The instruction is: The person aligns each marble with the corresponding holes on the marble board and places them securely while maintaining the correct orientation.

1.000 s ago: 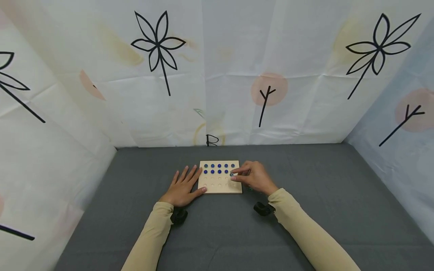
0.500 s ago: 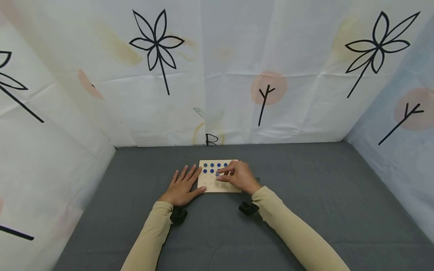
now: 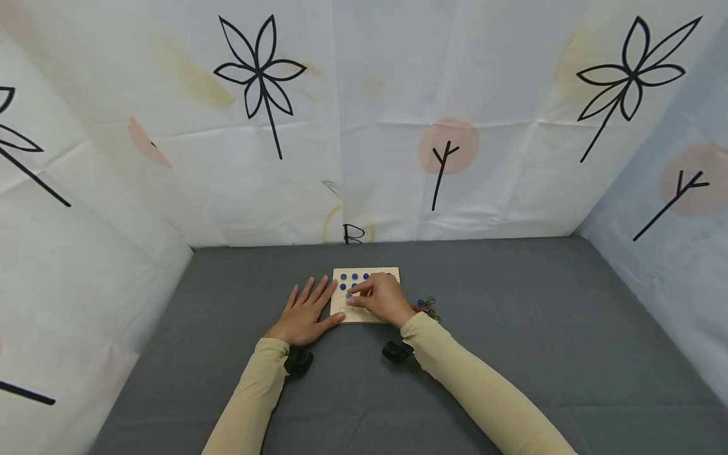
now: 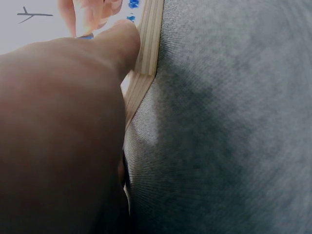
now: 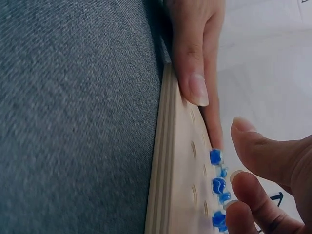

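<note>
In my head view, the right hand pinches a round marble over the left of the wooden board, farther left than before; the left hand, fingers straight and spread, rests at its left edge. My left wrist view shows layered wood on ribbed cloth; my right, blue marbles beyond round hollows.

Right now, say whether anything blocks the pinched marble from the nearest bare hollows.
Nothing visible stands between the marble in the right hand and the nearest hollows in the board; the left hand rests aside, thumb at the near-left corner.
</note>
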Available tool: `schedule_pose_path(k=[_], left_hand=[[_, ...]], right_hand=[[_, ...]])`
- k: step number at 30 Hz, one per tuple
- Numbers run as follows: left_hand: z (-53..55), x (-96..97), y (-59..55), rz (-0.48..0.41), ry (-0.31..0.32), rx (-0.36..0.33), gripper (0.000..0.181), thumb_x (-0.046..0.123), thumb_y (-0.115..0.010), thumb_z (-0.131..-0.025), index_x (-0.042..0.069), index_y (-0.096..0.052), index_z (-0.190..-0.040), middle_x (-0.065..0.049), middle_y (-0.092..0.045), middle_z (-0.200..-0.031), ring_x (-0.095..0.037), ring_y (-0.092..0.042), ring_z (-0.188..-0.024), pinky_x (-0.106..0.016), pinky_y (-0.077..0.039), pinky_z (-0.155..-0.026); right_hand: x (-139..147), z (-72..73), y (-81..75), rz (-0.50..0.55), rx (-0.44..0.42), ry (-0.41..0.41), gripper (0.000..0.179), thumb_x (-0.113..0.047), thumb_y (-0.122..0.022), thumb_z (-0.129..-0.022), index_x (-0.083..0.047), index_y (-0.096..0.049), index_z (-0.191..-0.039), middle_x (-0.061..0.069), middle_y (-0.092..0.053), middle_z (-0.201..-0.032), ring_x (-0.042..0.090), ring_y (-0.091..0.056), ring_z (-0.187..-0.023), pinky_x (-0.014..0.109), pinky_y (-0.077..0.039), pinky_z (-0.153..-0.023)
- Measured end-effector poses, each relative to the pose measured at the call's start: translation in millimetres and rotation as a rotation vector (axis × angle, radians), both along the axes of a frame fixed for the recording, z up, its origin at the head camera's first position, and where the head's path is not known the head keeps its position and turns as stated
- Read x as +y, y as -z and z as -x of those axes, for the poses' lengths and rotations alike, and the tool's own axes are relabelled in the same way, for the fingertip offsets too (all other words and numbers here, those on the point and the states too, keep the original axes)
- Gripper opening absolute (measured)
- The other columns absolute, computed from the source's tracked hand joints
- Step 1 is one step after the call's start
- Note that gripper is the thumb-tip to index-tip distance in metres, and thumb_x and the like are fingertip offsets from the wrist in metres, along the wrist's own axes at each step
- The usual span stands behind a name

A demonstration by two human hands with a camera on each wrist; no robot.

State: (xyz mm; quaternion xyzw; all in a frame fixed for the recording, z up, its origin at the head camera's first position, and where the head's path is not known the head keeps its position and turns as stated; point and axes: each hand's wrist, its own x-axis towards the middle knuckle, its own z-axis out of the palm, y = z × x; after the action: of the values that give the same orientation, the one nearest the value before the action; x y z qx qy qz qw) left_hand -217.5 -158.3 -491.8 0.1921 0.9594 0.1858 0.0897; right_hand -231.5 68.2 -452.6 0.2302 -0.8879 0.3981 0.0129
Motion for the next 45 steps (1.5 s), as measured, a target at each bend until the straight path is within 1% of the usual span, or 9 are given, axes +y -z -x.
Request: schedule_pose_path(k=[3, 7, 14, 15, 17, 25, 34, 39, 45], left_hand=[[-0.8, -0.2, 0.5, -0.023, 0.002, 0.010, 0.081, 0.061, -0.046, -0.103, 0.020, -0.015, -0.165, -0.008, -0.008, -0.170, -0.036, 0.002, -0.155, -0.058, 0.008, -0.122], [-1.8, -0.7, 1.0, -0.039, 0.001, 0.016, 0.081, 0.062, -0.045, -0.102, 0.021, -0.015, -0.165, -0.007, -0.008, -0.170, -0.034, 0.002, -0.156, -0.057, 0.009, -0.122], [-1.5, -0.8, -0.3, -0.035, 0.009, 0.016, 0.081, 0.060, -0.047, -0.102, 0.019, -0.016, -0.165, -0.009, -0.009, -0.170, -0.036, 0.001, -0.155, -0.058, 0.008, -0.122], [-1.6, -1.3, 0.4, -0.037, 0.011, 0.021, 0.081, 0.061, -0.047, -0.102, 0.019, -0.016, -0.165, -0.009, -0.009, -0.170, -0.036, 0.001, -0.155, -0.058, 0.008, -0.122], [-1.8, -1.4, 0.1, -0.039, 0.015, 0.023, 0.081, 0.062, -0.046, -0.102, 0.018, -0.017, -0.165, -0.010, -0.010, -0.170, -0.037, 0.000, -0.155, -0.058, 0.008, -0.122], [-1.3, -1.2, 1.0, -0.027, 0.011, 0.008, 0.082, 0.063, -0.044, -0.102, 0.020, -0.015, -0.165, -0.008, -0.008, -0.170, -0.035, 0.002, -0.156, -0.057, 0.009, -0.123], [-1.8, -0.9, -0.6, -0.032, 0.005, 0.015, 0.082, 0.062, -0.045, -0.102, 0.018, -0.017, -0.165, -0.010, -0.010, -0.170, -0.037, 0.000, -0.155, -0.059, 0.007, -0.122], [-2.1, -0.9, -1.5, -0.030, 0.010, 0.013, 0.082, 0.063, -0.045, -0.102, 0.016, -0.018, -0.165, -0.012, -0.011, -0.170, -0.039, -0.001, -0.155, -0.060, 0.007, -0.122], [-1.7, 0.1, -0.3, -0.020, 0.003, 0.005, 0.081, 0.063, -0.045, -0.102, 0.020, -0.016, -0.165, -0.007, -0.008, -0.170, -0.035, 0.002, -0.156, -0.057, 0.009, -0.122]], right_hand=[[-4, 0.8, 0.3, -0.013, -0.012, 0.014, 0.022, -0.022, -0.082, -0.088, -0.009, -0.082, -0.105, -0.002, -0.065, -0.071, 0.007, -0.053, -0.056, 0.027, -0.048, -0.049], [-8, 1.4, -0.2, -0.044, -0.026, 0.050, 0.021, -0.023, -0.082, -0.088, -0.011, -0.083, -0.105, -0.003, -0.066, -0.070, 0.007, -0.055, -0.057, 0.040, -0.054, -0.071], [-14, 2.9, 1.6, -0.084, -0.023, 0.071, 0.019, -0.022, -0.082, -0.088, -0.011, -0.083, -0.104, -0.002, -0.069, -0.071, 0.010, -0.059, -0.063, 0.041, -0.055, -0.072], [-15, 3.3, 2.2, -0.090, -0.020, 0.074, 0.018, -0.022, -0.082, -0.088, -0.011, -0.083, -0.103, -0.002, -0.070, -0.071, 0.011, -0.060, -0.064, 0.045, -0.055, -0.078], [-16, 4.2, 3.3, -0.102, -0.017, 0.082, 0.018, -0.022, -0.082, -0.088, -0.012, -0.083, -0.103, -0.002, -0.070, -0.071, 0.012, -0.061, -0.065, 0.048, -0.055, -0.082], [-20, 6.2, 4.8, -0.147, -0.037, 0.104, 0.017, -0.023, -0.082, -0.088, -0.014, -0.083, -0.103, -0.005, -0.067, -0.069, 0.011, -0.059, -0.067, 0.032, -0.050, -0.063], [-23, 5.5, 1.5, -0.154, -0.050, 0.127, 0.017, -0.024, -0.083, -0.087, -0.015, -0.084, -0.102, -0.002, -0.075, -0.076, 0.014, -0.067, -0.070, 0.032, -0.054, -0.061], [-24, 5.6, 1.9, -0.161, -0.057, 0.127, 0.018, -0.024, -0.083, -0.087, -0.015, -0.084, -0.103, -0.003, -0.072, -0.072, 0.010, -0.061, -0.062, 0.028, -0.048, -0.054], [-25, 5.5, 2.3, -0.167, -0.044, 0.118, 0.019, -0.024, -0.083, -0.087, -0.014, -0.083, -0.104, -0.004, -0.069, -0.067, 0.008, -0.056, -0.055, 0.026, -0.045, -0.049]])
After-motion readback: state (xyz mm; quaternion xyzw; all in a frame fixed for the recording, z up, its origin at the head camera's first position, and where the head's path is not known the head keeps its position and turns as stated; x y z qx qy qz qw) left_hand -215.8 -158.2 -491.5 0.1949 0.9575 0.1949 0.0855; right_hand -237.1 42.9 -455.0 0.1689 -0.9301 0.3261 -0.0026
